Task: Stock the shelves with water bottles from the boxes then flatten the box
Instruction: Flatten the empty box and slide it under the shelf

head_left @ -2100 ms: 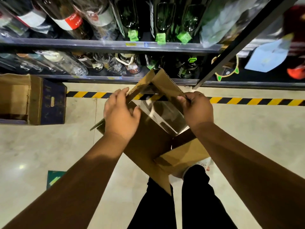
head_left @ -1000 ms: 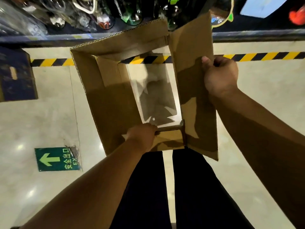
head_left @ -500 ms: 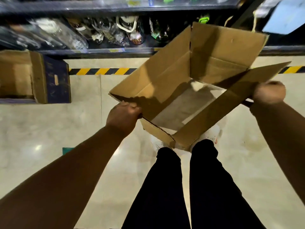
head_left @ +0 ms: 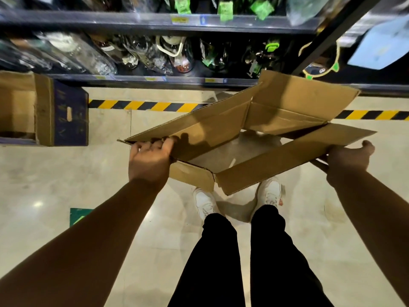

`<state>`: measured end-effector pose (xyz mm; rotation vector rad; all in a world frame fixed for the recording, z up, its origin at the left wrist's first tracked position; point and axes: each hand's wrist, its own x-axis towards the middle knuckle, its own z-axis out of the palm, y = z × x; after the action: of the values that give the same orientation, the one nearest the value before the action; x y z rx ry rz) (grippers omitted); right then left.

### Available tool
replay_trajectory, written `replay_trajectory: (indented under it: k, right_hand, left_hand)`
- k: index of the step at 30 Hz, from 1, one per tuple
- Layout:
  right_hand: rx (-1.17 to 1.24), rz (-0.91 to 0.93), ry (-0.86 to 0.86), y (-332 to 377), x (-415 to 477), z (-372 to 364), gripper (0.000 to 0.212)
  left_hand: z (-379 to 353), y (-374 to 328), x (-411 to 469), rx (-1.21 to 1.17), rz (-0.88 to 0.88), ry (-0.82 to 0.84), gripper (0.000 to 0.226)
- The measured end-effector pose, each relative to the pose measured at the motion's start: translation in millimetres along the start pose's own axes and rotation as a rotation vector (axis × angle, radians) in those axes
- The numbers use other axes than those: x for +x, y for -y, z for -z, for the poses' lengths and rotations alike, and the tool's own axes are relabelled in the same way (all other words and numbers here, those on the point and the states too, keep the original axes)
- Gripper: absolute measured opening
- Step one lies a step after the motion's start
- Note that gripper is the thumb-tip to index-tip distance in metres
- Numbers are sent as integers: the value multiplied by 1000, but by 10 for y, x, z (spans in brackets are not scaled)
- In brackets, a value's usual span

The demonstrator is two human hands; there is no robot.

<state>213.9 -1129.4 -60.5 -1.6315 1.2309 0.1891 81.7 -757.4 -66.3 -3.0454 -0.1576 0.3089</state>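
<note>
Well left of the cardboard box, a blue carton sits on the floor. The left hand grips the box's left corner, fingers curled over the wall's top edge. The bottomless box hangs in the air, skewed half flat, its opening facing up and its long axis running left to right. The right hand holds its right end, thumb out, other fingers hidden beneath the cardboard.

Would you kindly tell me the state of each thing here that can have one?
Brown box: empty, both ends open, skewed part-flat, held up.
Left hand: grips the brown box's left edge.
Right hand: grips its right edge.
Blue box: open, set down.
Shelf: stocked with bottles.
</note>
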Motion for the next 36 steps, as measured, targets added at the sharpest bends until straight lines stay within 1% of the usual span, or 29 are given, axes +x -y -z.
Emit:
replay_trajectory:
  k: [2, 3, 5, 6, 8, 10, 11, 13, 14, 16, 18, 20, 21, 22, 23, 25, 26, 27, 28, 29, 30, 32, 33, 35, 36]
  right_hand:
    - [-67, 55, 75, 8, 55, 4, 67]
    - [-119, 63, 115, 19, 88, -6, 59]
    - [-237, 58, 167, 17, 178, -44, 37]
    - [-286, 45, 179, 7, 227, -65, 32]
    - [-342, 22, 200, -17, 317, -74, 29]
    - [-391, 18, 197, -28, 383, -77, 28]
    - [-431, 34, 183, -40, 411, -79, 27]
    - [-572, 135, 167, -77, 432, -87, 19]
    - [-674, 226, 165, -121, 499, -79, 23]
    - [-868, 384, 154, -122, 482, -70, 41]
    - [-1005, 534, 149, -49, 356, -69, 39]
    - [-1091, 777, 131, 13, 303, -67, 40]
    - [-1114, 907, 117, 45, 272, -68, 47]
    - [-1157, 1017, 121, 59, 282, -82, 60]
    - [-1224, 1095, 157, 95, 284, -104, 77]
    - [-1403, 1179, 338, 173, 347, -197, 112]
    - [-1513, 1198, 425, 221, 369, -267, 124]
    - [-1612, 1215, 486, 270, 374, -337, 130]
    - [-1662, 1232, 512, 305, 385, -404, 130]
    - [-1663, 1227, 509, 350, 392, -465, 125]
    - [-1630, 1207, 490, 399, 404, -525, 115]
    - [-1576, 1185, 440, 480, 430, -616, 88]
    - [-1602, 1175, 442, 483, 441, -640, 73]
    - [-1645, 1106, 527, 413, 424, -661, 46]
    - [-1631, 1063, 574, 355, 401, -654, 38]
  left_hand:
    - [54, -33, 87, -21, 71, 109, 52]
    - [84, -53, 144, -44, 107, 168, 59]
    - [135, -89, 278, -57, 172, 259, 68]
    - [157, -109, 342, -44, 192, 289, 70]
    - [177, -152, 445, -5, 221, 301, 64]
    - [169, -181, 506, 23, 226, 266, 45]
    - [159, -192, 527, 36, 228, 257, 37]
    - [114, -195, 555, 55, 227, 247, 30]
    - [95, -197, 562, 67, 225, 233, 30]
    - [77, -194, 549, 97, 234, 207, 28]
    - [55, -202, 525, 98, 238, 220, 27]
    - [32, -207, 504, 52, 228, 242, 25]
    - [23, -202, 503, 1, 222, 245, 24]
    - [17, -192, 505, -62, 218, 246, 22]
    - [8, -179, 507, -123, 216, 253, 21]
    - [-9, -177, 488, -192, 222, 259, 21]
    - [-16, -185, 472, -197, 227, 250, 22]
    - [-26, -196, 454, -198, 228, 233, 23]
    - [-32, -207, 437, -203, 220, 205, 25]
    - [-38, -217, 417, -209, 204, 169, 26]
    - [-40, -229, 395, -211, 187, 136, 26]
    - [-40, -244, 364, -201, 177, 107, 26]
    - [-44, -245, 357, -193, 188, 109, 26]
    - [-56, -247, 350, -194, 215, 112, 28]
    - [-56, -249, 351, -209, 233, 108, 29]
